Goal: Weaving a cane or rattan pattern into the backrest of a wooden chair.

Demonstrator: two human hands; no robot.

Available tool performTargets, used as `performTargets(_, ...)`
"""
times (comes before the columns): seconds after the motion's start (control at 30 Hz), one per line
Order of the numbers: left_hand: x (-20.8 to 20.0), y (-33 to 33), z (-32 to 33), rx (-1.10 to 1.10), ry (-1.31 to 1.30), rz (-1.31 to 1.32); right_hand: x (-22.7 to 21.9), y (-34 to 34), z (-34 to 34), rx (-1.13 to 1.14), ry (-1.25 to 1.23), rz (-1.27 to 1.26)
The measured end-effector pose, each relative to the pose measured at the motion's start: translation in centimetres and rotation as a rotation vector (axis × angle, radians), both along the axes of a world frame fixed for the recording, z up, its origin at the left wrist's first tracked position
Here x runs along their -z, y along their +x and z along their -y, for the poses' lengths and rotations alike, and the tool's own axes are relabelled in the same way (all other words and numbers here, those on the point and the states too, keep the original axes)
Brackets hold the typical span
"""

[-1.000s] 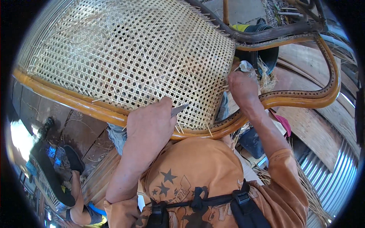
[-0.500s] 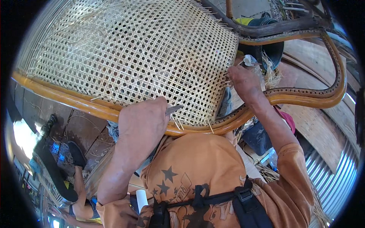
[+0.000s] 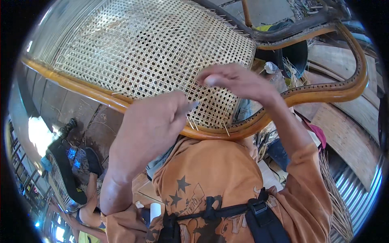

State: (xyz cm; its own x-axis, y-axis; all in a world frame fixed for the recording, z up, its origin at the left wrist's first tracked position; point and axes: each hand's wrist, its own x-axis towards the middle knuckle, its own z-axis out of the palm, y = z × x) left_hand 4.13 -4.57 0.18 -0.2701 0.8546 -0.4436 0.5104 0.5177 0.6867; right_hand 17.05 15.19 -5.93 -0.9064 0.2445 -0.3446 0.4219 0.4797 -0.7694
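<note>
A woven cane panel (image 3: 150, 52) fills a curved, varnished wooden chair frame (image 3: 93, 95) held in front of me. My left hand (image 3: 152, 125) is closed around a thin metal tool (image 3: 190, 108) whose tip points at the weave near the frame's lower edge. My right hand (image 3: 235, 81) hovers over the panel's right part, fingers bent and blurred; whether it pinches a cane strand is unclear. Short loose cane ends (image 3: 192, 123) stick out along the lower rim.
Another person crouches at the lower left (image 3: 73, 170). A bundle of cane strips (image 3: 336, 194) lies at the right beside wooden planks (image 3: 352, 133). A dark bentwood frame part (image 3: 291, 28) and a small bottle (image 3: 270, 67) sit behind the panel.
My right hand has left the frame's right edge and swung left over the weave. My left hand with the tool has shifted right and closer along the lower rim.
</note>
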Motion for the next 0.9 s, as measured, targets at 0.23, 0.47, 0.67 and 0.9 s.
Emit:
performTargets(0.23,2.0,0.9,-3.7,-0.175,0.048,-0.122,-3.3,1.6,-2.0,-0.089,-0.159,0.229)
performTargets(0.47,7.2,3.3,-8.5,0.394,-0.259,-0.319,-0.2,7.8,-1.6,0.158,-0.01,0.254)
performTargets(0.67,7.7,4.3,-11.4,0.501,-0.236,-0.447,2.7,9.7,2.4,0.25,0.392,0.153)
performTargets(0.9,4.2,6.2,-14.4,0.578,-0.376,-0.529,3.3,8.9,2.5,0.262,0.58,0.218)
